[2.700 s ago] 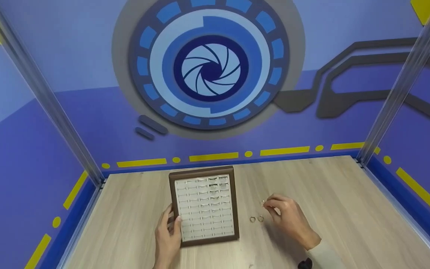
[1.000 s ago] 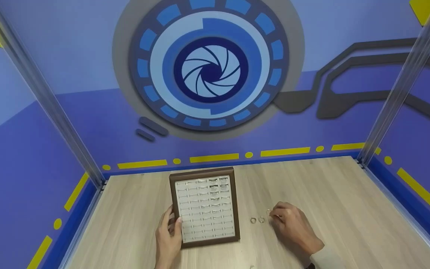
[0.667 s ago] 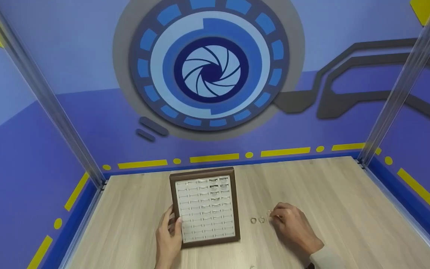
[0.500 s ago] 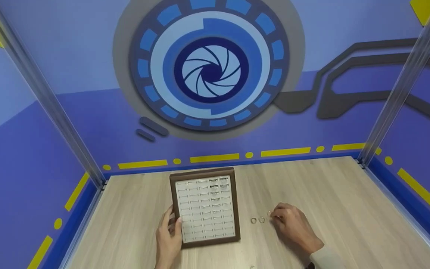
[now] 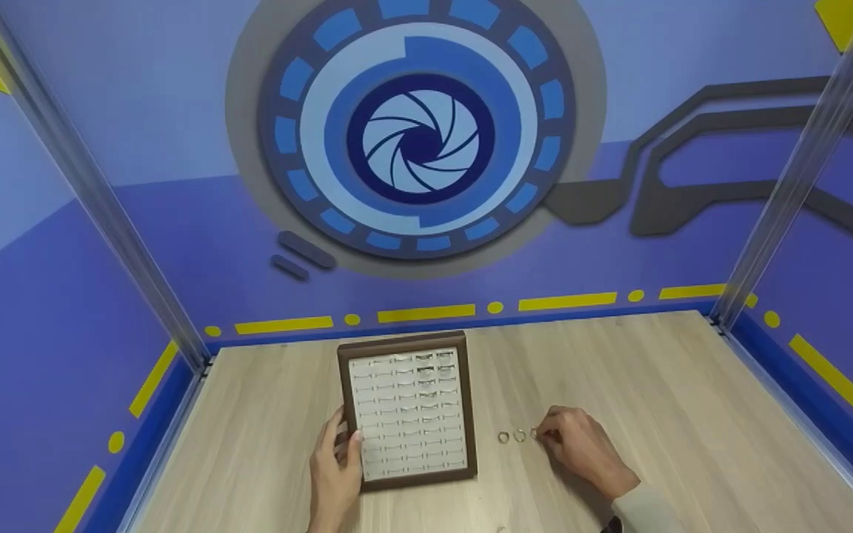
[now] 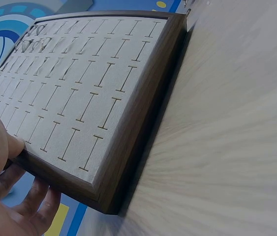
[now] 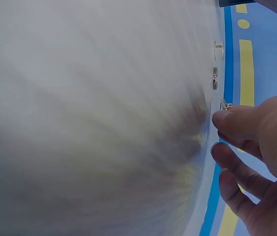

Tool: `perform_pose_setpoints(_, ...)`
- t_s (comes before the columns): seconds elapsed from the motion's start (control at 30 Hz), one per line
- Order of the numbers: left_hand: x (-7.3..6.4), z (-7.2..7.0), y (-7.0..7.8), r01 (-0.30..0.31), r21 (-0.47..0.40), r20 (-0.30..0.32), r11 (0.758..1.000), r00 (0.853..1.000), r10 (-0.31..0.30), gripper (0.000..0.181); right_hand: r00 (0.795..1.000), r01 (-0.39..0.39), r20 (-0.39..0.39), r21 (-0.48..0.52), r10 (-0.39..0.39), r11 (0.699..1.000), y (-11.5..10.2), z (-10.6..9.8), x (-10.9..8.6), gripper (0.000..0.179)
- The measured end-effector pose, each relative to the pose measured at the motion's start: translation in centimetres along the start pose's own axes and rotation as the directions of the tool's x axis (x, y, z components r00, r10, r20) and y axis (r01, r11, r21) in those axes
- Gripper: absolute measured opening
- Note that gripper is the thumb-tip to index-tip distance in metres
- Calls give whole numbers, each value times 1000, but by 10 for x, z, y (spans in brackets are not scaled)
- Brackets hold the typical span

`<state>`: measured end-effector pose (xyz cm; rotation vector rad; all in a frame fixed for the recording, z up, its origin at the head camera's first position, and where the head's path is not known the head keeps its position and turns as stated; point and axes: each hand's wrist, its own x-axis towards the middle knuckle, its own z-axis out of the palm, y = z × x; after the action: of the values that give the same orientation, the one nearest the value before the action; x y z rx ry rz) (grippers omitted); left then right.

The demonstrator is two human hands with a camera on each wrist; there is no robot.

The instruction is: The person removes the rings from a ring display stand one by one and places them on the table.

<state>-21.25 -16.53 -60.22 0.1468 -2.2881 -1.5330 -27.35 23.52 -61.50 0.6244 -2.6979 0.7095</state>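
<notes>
Our right hand (image 5: pixel 579 449) has moved down beside two rings (image 7: pixel 215 84) on the table (image 5: pixel 619 363), a third ring (image 7: pixel 225 104) pinched at its fingertips; our left hand (image 5: pixel 333 468) grips the tray's (image 5: pixel 470 422) left edge. We're probably setting it down; next calls for gentle release.

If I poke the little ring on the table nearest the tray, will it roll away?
That ring looks flat on the table, so it would probably slide rather than roll. Its band looks thin, so it's likely light and easy to nudge. It's shiny like metal, so it's probably stiff.
</notes>
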Motion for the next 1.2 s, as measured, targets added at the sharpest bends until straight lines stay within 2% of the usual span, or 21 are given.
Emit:
perform_pose_setpoints(0.27,0,0,-1,-7,3,-5,1000,1000,7,54,1000,-2,13,6,2,1000,2,1,1,17)
perform_pose_setpoints(0.43,0,0,-1,8,10,5,1000,1000,-8,54,999,10,47,35,-12,999,4,0,2,17)
perform_pose_setpoints(0.73,0,0,0,19,14,5,1000,1000,-19,53,991,88,94,59,-93,994,8,-3,3,23)
perform_pose_setpoints(0.93,0,1,0,3,17,4,1000,1000,-3,53,981,172,76,52,-176,984,10,-3,3,23)
perform_pose_setpoints(1.2,-1,0,2,30,7,14,1000,999,-30,53,978,176,95,77,-183,981,11,-3,3,22)
